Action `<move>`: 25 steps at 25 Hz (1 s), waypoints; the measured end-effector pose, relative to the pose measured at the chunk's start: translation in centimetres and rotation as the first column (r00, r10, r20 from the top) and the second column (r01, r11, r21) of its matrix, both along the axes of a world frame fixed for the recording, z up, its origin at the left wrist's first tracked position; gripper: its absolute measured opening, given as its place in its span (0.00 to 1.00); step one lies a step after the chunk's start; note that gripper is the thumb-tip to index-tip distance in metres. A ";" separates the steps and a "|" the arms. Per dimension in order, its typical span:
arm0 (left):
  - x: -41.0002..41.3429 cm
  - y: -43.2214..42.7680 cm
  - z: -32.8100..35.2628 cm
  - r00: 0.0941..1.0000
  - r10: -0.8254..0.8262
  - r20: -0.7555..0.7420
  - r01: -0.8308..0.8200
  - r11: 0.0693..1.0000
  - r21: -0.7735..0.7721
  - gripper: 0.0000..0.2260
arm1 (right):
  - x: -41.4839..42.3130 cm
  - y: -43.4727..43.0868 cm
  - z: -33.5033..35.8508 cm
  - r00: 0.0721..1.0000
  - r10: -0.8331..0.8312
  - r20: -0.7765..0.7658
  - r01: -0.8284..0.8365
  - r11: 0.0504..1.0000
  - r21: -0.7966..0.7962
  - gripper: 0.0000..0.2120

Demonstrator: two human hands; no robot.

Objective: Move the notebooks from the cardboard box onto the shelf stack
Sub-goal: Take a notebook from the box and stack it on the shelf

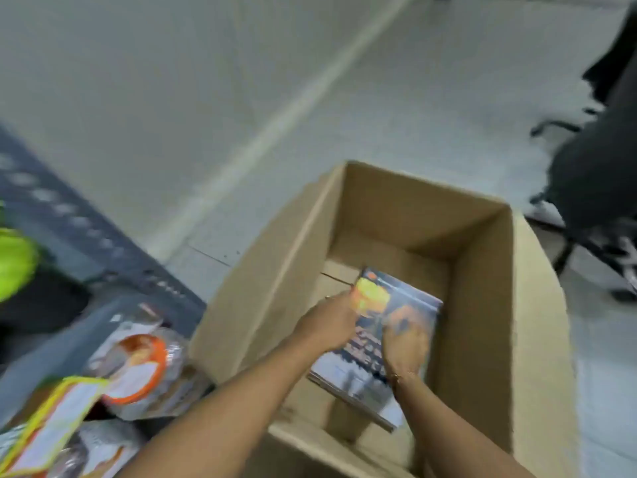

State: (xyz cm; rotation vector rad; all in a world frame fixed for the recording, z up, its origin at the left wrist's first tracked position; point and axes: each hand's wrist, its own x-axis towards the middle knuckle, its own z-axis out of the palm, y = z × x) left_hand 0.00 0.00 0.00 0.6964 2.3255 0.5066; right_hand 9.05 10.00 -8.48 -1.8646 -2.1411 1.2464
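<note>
An open cardboard box [482, 305] stands on the floor in front of me. Inside it lies a small stack of notebooks [406, 305] with a dark glossy cover showing an orange picture. My left hand [331, 326] reaches into the box and grips the stack's left edge. At the stack's right side, my right hand [405, 346] lies on the cover with its fingers curled over it. The picture is blurred by motion. The bottom of the box around the stack is bare cardboard.
A dark metal shelf unit [86, 236] runs along the left, with packaged goods [138, 367] in orange, white and yellow on it. A bright green item [13, 260] sits at the left edge. A black office chair [593, 174] stands at the right on the grey floor.
</note>
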 end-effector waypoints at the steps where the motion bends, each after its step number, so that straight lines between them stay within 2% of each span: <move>1: -0.1 1.0 -3.6 0.997 0.030 0.073 -0.025 0.997 -0.079 0.15 | 1.4 0.7 -2.5 0.988 -0.062 0.143 0.074 0.994 -0.079 0.26; 3: 0.0 1.1 -10.2 0.982 0.156 0.111 -0.122 0.957 -0.264 0.19 | 3.1 0.9 -6.8 0.942 -0.166 0.291 0.237 0.944 -0.231 0.27; 5: 0.5 0.0 -14.8 0.963 0.255 0.090 -0.198 0.892 -0.406 0.22 | 4.2 0.2 -9.4 0.929 -0.206 0.308 0.303 0.901 -0.312 0.28; 7: 1.6 -0.1 -16.9 0.956 0.282 0.086 -0.210 0.856 -0.473 0.21 | 4.5 -0.2 -10.8 0.929 -0.223 0.295 0.309 0.906 -0.289 0.26; 10: 2.2 0.4 -17.5 0.961 0.276 -0.003 -0.239 0.829 -0.505 0.15 | 4.2 -0.8 -10.8 0.918 -0.256 0.303 0.328 0.919 -0.218 0.23; 14: 1.7 0.9 -15.2 0.956 0.293 -0.030 -0.260 0.791 -0.554 0.13 | 3.2 -1.7 -9.2 0.885 -0.384 0.263 0.425 0.898 -0.117 0.21; 17: 0.5 0.7 -12.1 0.974 0.223 -0.048 -0.219 0.855 -0.470 0.13 | 2.7 -1.5 -6.8 0.856 -0.490 0.166 0.502 0.864 -0.042 0.18; 20: -0.6 -0.1 -5.5 0.976 0.187 -0.115 -0.214 0.926 -0.312 0.12 | 1.3 -1.5 -2.5 0.865 -0.495 -0.076 0.495 0.868 -0.021 0.16; 22: -0.8 -1.6 0.5 0.950 0.228 -0.211 -0.250 0.964 -0.086 0.10 | -0.2 -2.3 2.0 0.831 -0.442 -0.338 0.481 0.876 0.036 0.18; 23: -0.4 -3.0 3.8 0.922 0.259 -0.288 -0.255 0.965 0.053 0.09 | -0.8 -3.2 4.8 0.779 -0.377 -0.502 0.469 0.880 0.068 0.19; 24: 0.1 -5.3 7.3 0.860 0.312 -0.403 -0.245 0.947 0.209 0.08 | -1.7 -4.5 8.2 0.695 -0.276 -0.664 0.455 0.884 0.109 0.19; 25: 0.8 -7.7 10.6 0.750 0.394 -0.531 -0.205 0.902 0.380 0.09 | -2.2 -5.9 11.7 0.592 -0.170 -0.788 0.450 0.880 0.148 0.19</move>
